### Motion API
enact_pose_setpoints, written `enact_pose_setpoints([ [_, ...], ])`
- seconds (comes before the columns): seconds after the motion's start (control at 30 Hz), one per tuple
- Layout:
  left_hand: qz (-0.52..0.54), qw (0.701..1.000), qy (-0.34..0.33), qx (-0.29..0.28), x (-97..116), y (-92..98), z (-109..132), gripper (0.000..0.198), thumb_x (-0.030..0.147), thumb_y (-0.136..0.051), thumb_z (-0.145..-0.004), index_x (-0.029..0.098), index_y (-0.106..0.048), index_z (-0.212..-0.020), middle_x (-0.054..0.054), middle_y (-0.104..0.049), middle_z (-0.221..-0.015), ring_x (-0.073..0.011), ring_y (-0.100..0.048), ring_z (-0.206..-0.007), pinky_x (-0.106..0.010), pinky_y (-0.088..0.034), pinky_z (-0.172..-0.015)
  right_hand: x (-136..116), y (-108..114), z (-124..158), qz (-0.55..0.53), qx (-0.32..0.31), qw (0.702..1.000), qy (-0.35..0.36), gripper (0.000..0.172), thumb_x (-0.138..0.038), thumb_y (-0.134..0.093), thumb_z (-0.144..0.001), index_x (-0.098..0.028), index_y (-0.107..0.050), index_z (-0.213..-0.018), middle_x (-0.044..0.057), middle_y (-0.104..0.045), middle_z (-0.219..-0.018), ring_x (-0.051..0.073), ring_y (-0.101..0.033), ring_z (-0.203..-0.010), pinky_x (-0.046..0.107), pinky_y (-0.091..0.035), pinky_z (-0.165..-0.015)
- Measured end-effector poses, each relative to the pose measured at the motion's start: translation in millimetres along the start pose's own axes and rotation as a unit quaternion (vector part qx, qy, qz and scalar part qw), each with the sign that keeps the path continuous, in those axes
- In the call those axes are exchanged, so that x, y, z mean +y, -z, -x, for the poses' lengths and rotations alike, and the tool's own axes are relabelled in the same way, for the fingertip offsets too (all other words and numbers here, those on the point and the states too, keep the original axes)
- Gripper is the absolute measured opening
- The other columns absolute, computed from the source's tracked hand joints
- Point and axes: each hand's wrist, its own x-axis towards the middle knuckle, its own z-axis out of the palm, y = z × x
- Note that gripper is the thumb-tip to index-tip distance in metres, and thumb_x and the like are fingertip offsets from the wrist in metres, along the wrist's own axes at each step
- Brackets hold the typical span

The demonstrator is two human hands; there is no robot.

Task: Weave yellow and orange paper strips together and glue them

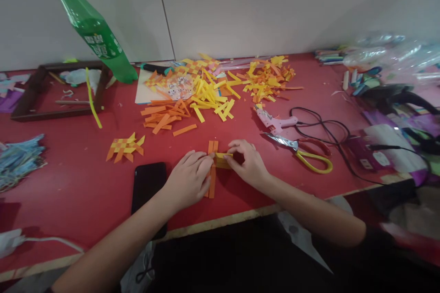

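On the red table (75,183) two orange paper strips (212,147) lie side by side, running away from me. My left hand (188,179) rests on them, fingers pressed down on their middle. My right hand (248,162) pinches a yellow paper strip (222,159) that lies crosswise over the orange ones. Both hands meet at the crossing near the table's front edge.
A black phone (148,184) lies left of my left hand. A small woven orange-yellow piece (125,147) sits further left. Heaps of cut orange and yellow strips (202,96) are behind, with a pink glue gun (275,122), yellow-handled scissors (302,151), a green bottle (92,32) and a wooden frame (27,110).
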Motion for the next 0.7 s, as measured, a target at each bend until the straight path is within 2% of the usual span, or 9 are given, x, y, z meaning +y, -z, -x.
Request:
enact_pose_setpoints([
  [0.23,0.002,1.0,-0.001,-0.015,1.5,4.1,-1.7,0.05,0.019,-0.047,-0.087,0.01,-0.047,-0.136,-0.013,-0.06,-0.126,-0.0281,-0.052,-0.117,-0.048,-0.037,-0.108,1.3,-2.5,-3.4,0.004,-0.003,1.0,-0.016,0.013,-0.021,-0.057,-0.084,-0.022,-0.052,-0.096,0.001,-0.066,-0.081,0.021,-0.063,-0.08,0.035,-0.04,-0.079],
  [0.43,0.002,1.0,-0.017,-0.026,0.7,4.4,-2.6,0.061,0.017,-0.047,-0.082,0.008,-0.043,-0.142,-0.013,-0.058,-0.131,-0.029,-0.049,-0.12,-0.049,-0.034,-0.11,0.3,-4.0,-3.9,0.019,-0.016,1.0,-0.015,0.013,-0.018,-0.057,-0.082,-0.022,-0.051,-0.093,0.001,-0.063,-0.075,0.021,-0.058,-0.076,0.035,-0.039,-0.077],
  [0.7,-0.006,1.0,-0.022,-0.014,-1.0,0.0,-3.9,0.057,0.017,-0.043,-0.083,0.007,-0.047,-0.139,-0.014,-0.057,-0.131,-0.0293,-0.048,-0.121,-0.049,-0.028,-0.114,1.0,-4.9,-2.5,0.033,-0.025,0.999,-0.016,0.012,-0.018,-0.056,-0.083,-0.021,-0.052,-0.094,0.002,-0.062,-0.078,0.021,-0.055,-0.077,0.033,-0.037,-0.075],
])
